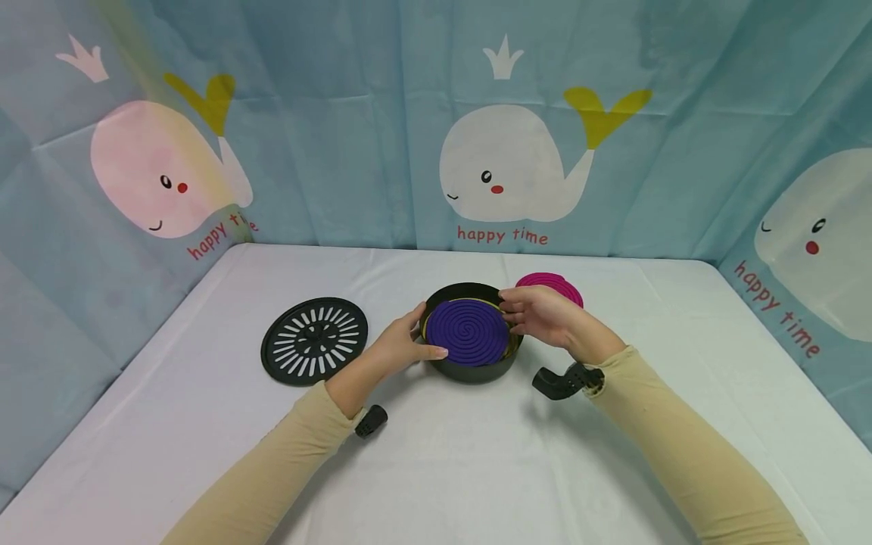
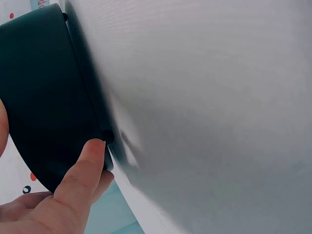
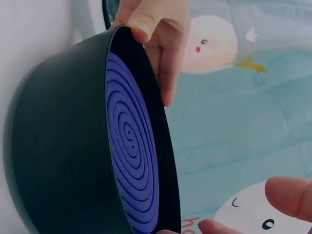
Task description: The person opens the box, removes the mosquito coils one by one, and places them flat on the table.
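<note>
A round black mosquito coil holder (image 1: 477,373) stands at mid-table. Inside it lies a flat purple mosquito coil (image 1: 467,331), with a yellow edge (image 1: 511,347) showing beneath. My left hand (image 1: 398,343) grips the holder's left side; in the right wrist view its thumb (image 3: 141,29) lies at the rim, while the left wrist view shows a finger (image 2: 83,170) against the dark wall. Over the right rim is my right hand (image 1: 545,314), fingers extended and holding nothing. Whether its fingertips touch the rim or coil I cannot tell.
Left of the holder, a black slotted lid (image 1: 315,378) lies flat on the white tablecloth (image 1: 436,469). A pink mosquito coil (image 1: 552,281) lies behind my right hand, partly hidden. A blue whale-print curtain (image 1: 354,151) borders the table at the back and sides.
</note>
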The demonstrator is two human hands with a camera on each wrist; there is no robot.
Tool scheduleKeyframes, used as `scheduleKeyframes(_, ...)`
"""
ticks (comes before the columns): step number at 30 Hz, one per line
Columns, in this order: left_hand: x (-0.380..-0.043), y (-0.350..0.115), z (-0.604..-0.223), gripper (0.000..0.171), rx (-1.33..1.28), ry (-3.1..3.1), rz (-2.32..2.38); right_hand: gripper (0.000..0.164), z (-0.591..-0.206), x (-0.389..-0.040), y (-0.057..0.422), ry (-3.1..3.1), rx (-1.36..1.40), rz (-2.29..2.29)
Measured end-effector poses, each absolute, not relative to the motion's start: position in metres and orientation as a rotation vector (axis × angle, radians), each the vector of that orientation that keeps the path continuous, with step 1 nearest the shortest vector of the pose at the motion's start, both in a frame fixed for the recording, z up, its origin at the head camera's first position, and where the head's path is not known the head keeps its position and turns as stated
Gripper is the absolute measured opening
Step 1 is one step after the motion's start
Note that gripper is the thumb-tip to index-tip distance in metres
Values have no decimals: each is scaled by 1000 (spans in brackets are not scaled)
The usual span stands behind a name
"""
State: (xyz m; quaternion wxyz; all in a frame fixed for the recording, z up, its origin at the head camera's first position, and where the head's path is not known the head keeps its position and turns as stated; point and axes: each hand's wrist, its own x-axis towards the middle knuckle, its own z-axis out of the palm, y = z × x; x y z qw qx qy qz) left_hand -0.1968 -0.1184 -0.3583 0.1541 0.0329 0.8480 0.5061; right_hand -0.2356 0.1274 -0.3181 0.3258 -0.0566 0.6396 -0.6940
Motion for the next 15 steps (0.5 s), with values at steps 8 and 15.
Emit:
scheduleKeyframes(8, -197, -118, -358, 98, 99, 2437, 1445, 66, -315, -233, 128, 1675, -185, -1818)
scheduleKeyframes(15, -196, -119, -357, 99, 109, 2438, 1441, 58, -317, -234, 127, 1672, -76, -1933)
